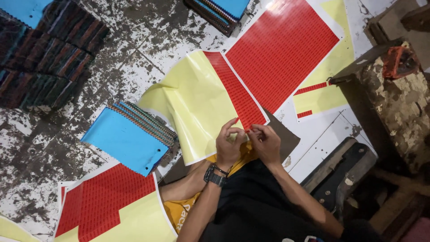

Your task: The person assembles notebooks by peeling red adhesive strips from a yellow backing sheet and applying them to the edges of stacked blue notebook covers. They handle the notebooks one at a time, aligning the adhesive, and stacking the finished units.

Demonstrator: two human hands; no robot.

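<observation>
Left hand: the left hand (229,144), with a dark wristwatch (215,177) on its wrist, pinches the lower edge of the red sticker sheet (237,92) between thumb and fingertips.
Right hand: the right hand (266,142) grips the same edge just beside it, fingers curled; the two hands almost touch.
Hidden: what sits between the fingertips is too small to tell (a single red sticker, perhaps), and the person's lap is a dark blur.
Sticker sheet: it lies on the speckled floor directly above the hands, its yellow backing (192,103) bared on the left where the red grid is peeled away.
Other sheets: a full red sheet (282,49) lies to the upper right, a mostly stripped yellow one (318,96) beside it, and a partly stripped one (103,206) at lower left.
Swatch books: a blue-covered fabric sample stack (127,141) lies left of the hands; a bigger dark stack (45,54) is cut off at top left.
</observation>
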